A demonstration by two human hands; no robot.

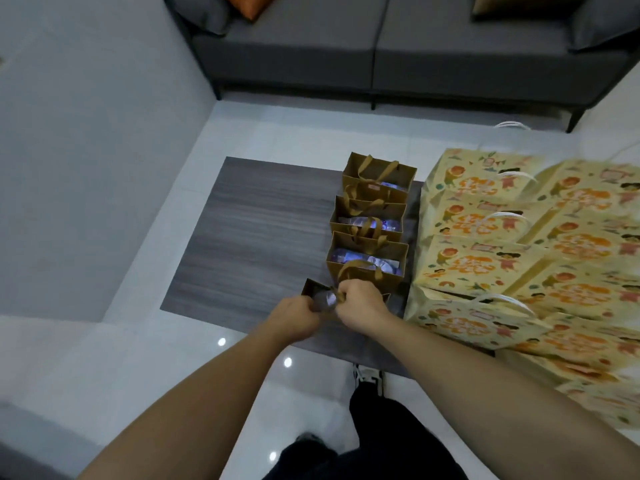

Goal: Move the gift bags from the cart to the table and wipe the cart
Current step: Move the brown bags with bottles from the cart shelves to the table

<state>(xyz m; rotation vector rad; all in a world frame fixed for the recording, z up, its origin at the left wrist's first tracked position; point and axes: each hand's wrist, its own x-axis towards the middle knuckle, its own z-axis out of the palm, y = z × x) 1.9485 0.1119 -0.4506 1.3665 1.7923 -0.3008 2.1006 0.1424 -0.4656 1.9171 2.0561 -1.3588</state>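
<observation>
Held bag: a fourth brown bag (317, 294) stood at the table's (249, 230) near edge.
Grip: left hand (294, 318) and right hand (362, 308) clutched its handles.
Beyond grip: three brown bags (369, 230) in a row.
Right of grip: several yellow bags (512, 258), count unclear.

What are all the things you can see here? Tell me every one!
Brown gift bags: four, gold-brown with ribbon handles; three stand in a row on the table, the nearest is in the hands.
Yellow cartoon gift bags: many, exact count unclear, pale yellow with orange pictures and white handles, packed on the right.
Table: one, dark grey wood grain, centre.
Sofa: one, dark grey, far side.
Cushions: one orange and others grey, on the sofa.
Floor: white glossy tiles.
Shoe: one seen, white and black, below the table edge.
Left hand: gripping the nearest brown bag's edge.
Right hand: gripping its ribbon handle.
</observation>
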